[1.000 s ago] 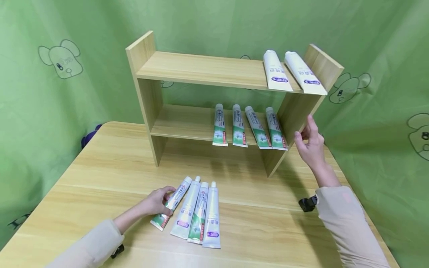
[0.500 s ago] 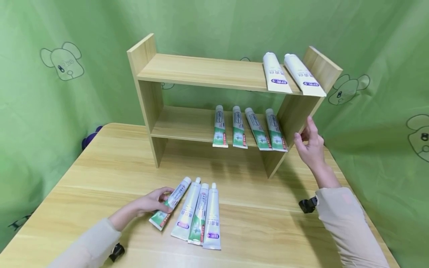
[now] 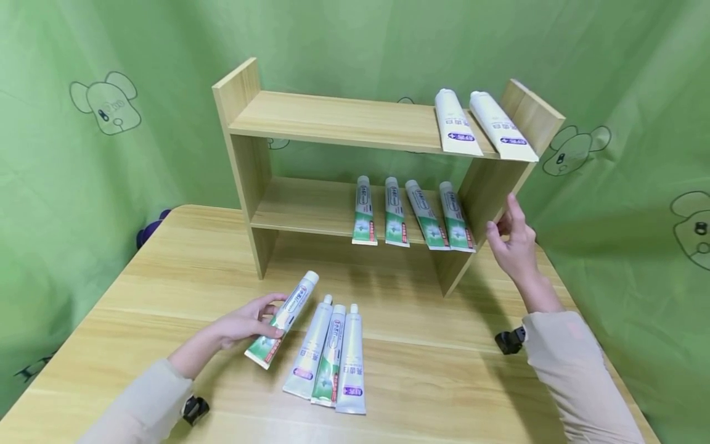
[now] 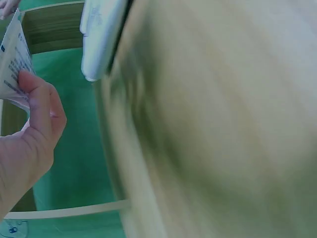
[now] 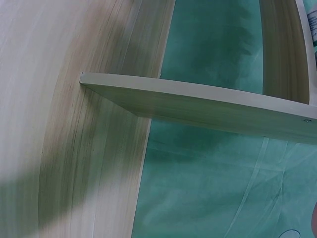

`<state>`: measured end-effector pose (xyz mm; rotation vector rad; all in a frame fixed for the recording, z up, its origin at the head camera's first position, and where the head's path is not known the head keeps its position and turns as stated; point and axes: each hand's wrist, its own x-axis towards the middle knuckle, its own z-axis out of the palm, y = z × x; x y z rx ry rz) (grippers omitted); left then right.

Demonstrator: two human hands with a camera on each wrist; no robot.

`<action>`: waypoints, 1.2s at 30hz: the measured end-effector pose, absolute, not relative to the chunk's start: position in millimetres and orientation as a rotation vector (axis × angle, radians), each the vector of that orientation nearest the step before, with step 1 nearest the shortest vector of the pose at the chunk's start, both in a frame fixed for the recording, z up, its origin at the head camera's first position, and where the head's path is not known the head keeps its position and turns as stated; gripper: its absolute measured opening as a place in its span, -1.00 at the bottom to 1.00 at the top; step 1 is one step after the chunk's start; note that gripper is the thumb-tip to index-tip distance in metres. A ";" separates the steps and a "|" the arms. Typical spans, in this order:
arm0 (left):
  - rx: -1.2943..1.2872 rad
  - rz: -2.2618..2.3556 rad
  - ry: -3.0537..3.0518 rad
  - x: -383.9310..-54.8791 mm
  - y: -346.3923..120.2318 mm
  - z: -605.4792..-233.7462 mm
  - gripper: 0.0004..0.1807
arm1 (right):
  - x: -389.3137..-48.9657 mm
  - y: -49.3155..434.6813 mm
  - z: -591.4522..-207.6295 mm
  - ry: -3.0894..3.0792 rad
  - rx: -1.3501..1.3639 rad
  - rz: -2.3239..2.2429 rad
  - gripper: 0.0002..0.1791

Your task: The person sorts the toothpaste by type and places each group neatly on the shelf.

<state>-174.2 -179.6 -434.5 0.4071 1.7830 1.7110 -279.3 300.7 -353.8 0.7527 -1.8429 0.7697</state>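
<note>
My left hand [image 3: 244, 322] grips a green-and-white toothpaste tube [image 3: 288, 311] between thumb and fingers, cap pointing up and away. In the left wrist view the fingers hold its flat crimped end [image 4: 14, 67]. Just right of it, three tubes lie side by side on the table: a silvery-white tube [image 3: 312, 348], a green-and-white tube [image 3: 331, 357] and another silvery-white tube [image 3: 350, 364]. My right hand [image 3: 516, 246] touches the right side panel [image 3: 493, 197] of a wooden shelf, thumb at its front edge, other fingers on the outer side, partly curled.
On the middle board [image 3: 305, 203] several green-and-white tubes [image 3: 395, 213] lie toward the right. Two white tubes [image 3: 457, 123] rest at the right end of the top board [image 3: 333, 111]. A green curtain [image 3: 166, 37] hangs behind the wooden table [image 3: 421, 370].
My left hand has lifted the green-and-white tube from beside the other three, raising it slightly toward the shelf. The right hand stays against the side panel.
</note>
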 end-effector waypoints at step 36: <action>0.522 1.874 1.957 -197.8 -152.2 -395.6 -0.14 | -276.7 300.9 -351.8 -1.862 0.755 0.749 -0.25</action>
